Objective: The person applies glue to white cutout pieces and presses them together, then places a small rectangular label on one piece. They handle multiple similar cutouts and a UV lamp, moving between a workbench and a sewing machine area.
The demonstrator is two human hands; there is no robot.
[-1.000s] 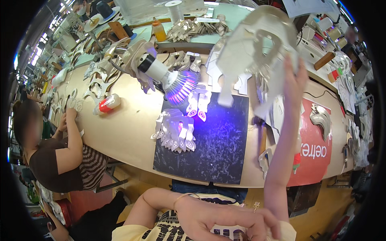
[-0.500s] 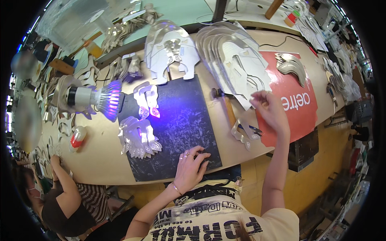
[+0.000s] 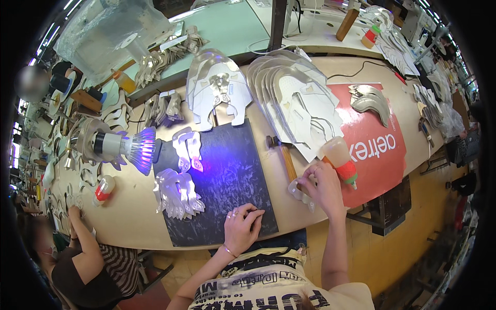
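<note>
My left hand (image 3: 242, 228) rests at the front edge of a black work board (image 3: 222, 175), fingers loosely bent and holding nothing. My right hand (image 3: 324, 187) is closed over a small pale cut piece (image 3: 297, 194); what its fingertips grip is hidden. Just beyond that hand, a squeeze bottle (image 3: 340, 160) with a red band and green tip lies across the red sheet's left edge. Shiny silver shoe-upper pieces lie on the board: a fanned stack (image 3: 176, 194) and, behind it, a smaller set (image 3: 187, 147) under violet light.
A lamp (image 3: 124, 147) reaches over the board from the left. Stacks of large silver-white pieces (image 3: 294, 98) stand behind, with a wooden-handled hammer (image 3: 287, 163) nearby. Curved silver pieces (image 3: 371, 103) lie on the red sheet (image 3: 385, 170). Another person (image 3: 77, 258) works at the far left.
My right hand has come down and left, onto the small cut piece. The squeeze bottle now lies on the red sheet. My left fingers have drawn closer together.
</note>
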